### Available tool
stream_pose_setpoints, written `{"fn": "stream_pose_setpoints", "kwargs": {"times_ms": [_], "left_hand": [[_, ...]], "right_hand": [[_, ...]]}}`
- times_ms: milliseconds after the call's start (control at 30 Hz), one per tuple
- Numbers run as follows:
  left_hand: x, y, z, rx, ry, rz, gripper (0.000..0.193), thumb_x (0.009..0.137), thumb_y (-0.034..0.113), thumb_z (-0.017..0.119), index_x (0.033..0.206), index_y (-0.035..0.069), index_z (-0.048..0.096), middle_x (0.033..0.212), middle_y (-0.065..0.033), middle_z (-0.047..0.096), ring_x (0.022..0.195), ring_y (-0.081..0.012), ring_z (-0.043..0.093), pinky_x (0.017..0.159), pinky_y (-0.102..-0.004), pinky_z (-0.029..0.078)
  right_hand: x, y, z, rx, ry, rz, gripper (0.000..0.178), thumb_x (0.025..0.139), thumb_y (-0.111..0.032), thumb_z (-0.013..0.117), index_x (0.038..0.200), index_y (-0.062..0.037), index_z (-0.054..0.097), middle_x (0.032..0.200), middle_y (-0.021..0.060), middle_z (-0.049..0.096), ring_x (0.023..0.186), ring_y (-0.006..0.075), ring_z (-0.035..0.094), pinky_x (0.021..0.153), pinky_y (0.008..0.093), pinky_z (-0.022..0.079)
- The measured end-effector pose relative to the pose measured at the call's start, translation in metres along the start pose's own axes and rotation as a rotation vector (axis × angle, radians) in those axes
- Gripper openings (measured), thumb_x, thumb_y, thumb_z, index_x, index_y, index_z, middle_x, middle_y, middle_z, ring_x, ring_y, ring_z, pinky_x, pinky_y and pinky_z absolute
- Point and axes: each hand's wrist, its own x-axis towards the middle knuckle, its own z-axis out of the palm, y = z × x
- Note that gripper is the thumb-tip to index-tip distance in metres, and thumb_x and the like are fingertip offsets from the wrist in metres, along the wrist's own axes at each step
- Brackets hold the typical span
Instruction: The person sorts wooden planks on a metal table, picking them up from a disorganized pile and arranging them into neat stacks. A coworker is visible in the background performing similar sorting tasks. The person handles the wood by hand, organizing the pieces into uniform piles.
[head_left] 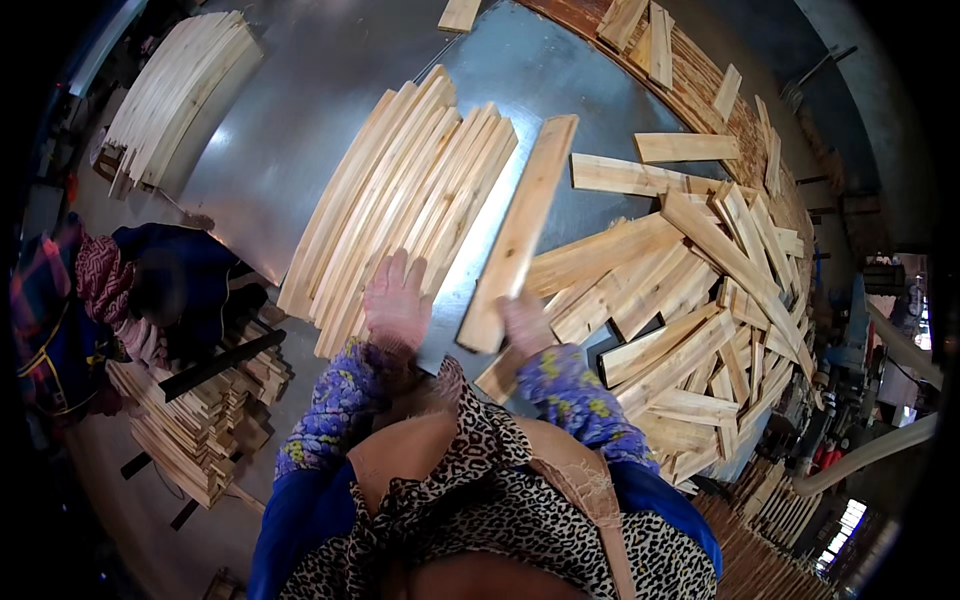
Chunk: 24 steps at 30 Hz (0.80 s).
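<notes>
My left hand lies on the near end of a row of wooden boards, its fingers stretched out. These boards stand side by side on the metal table. My right hand, somewhat blurred, grips the near right edge of a single wooden board. That board is tilted, apart from the row, with small knots on its face; part of the grip is hidden. To the right of it spreads a jumbled heap of loose boards.
Another row of boards stands at the far left. Below it is a person in dark blue clothes, close to a stack of wood. A brown, rough-looking edge curves along the far right, with a few boards on it.
</notes>
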Motion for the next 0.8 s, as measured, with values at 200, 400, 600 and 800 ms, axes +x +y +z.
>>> {"fn": "stream_pose_setpoints", "kwargs": {"times_ms": [200,400,600,800], "left_hand": [[-0.003,0.013,0.027,-0.665,0.046,-0.079,0.062,0.095,0.034,0.075,0.150,0.009,0.066,0.166,-0.0211,0.050,0.154,-0.0426,0.046,0.125,-0.0540,0.041],[0.014,0.084,0.076,-0.453,-0.258,0.111,0.074,0.092,0.048,0.080,0.152,0.006,0.064,0.170,-0.0259,0.045,0.158,-0.0417,0.042,0.131,-0.0512,0.034],[0.042,0.119,0.098,-0.077,-0.217,0.359,0.077,0.088,0.050,0.079,0.153,0.011,0.064,0.164,-0.0266,0.049,0.152,-0.0409,0.048,0.126,-0.0525,0.039],[0.047,0.096,0.065,-0.206,-0.067,0.309,0.052,0.079,0.022,0.085,0.127,0.009,0.069,0.121,-0.0190,0.065,0.108,-0.0399,0.069,0.094,-0.0515,0.059]], "right_hand": [[-0.036,-0.024,0.090,-0.771,-0.236,-0.143,0.061,0.106,-0.051,0.058,0.151,-0.0090,0.063,0.118,0.0312,0.077,0.114,0.0467,0.075,0.097,0.0552,0.058],[0.049,-0.075,-0.112,-0.943,0.283,-0.553,0.035,0.087,-0.023,0.070,0.117,-0.0061,0.077,0.117,0.0228,0.075,0.114,0.0437,0.070,0.099,0.0555,0.057],[0.130,-0.077,-0.343,-1.549,0.603,-0.144,0.095,0.080,-0.023,0.077,0.168,-0.0196,0.039,0.158,0.0240,0.055,0.152,0.0467,0.049,0.126,0.0535,0.043],[0.111,-0.155,-0.301,-1.476,0.264,-0.199,0.102,0.076,-0.040,0.083,0.168,-0.0204,0.043,0.137,0.0271,0.066,0.134,0.0450,0.064,0.111,0.0547,0.055]]}}
